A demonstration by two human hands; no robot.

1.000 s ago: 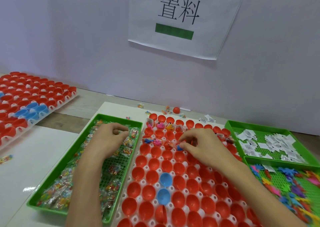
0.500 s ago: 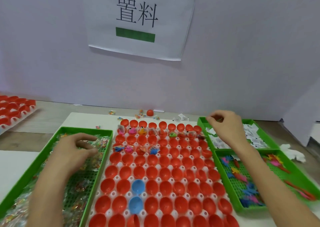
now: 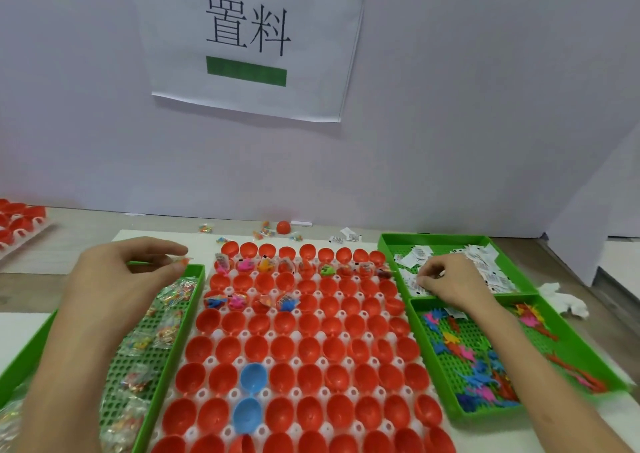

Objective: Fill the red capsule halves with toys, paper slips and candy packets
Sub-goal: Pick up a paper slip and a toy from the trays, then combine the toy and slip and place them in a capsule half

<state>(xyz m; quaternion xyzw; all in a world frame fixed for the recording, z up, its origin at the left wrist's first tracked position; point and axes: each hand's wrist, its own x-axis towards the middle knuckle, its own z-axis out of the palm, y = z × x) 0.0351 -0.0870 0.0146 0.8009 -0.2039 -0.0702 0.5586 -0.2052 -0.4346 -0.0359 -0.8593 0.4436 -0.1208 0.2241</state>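
Slips [image 3: 419, 255] right of the capsule tray [image 3: 212, 360] look flimsy, best edge-pinched; right hand [image 3: 453, 284] pinches 1, left hand [image 3: 114, 279] a candy packet [image 3: 181, 261].

A pale lilac wall [image 3: 485, 106] carries a white paper sign [image 3: 249, 40] above a wooden tabletop [image 3: 86, 224].

L hand [image 3: 121, 279] hovers just left of capsule tray [image 3: 239, 361] far-left corner, palm down, thumb + index pinching candy packet [image 3: 180, 261]. R hand [image 3: 450, 284] just right of its far-right corner, fingers curled down, tips pinching paper slips [image 3: 412, 284]. Both forearms bare.
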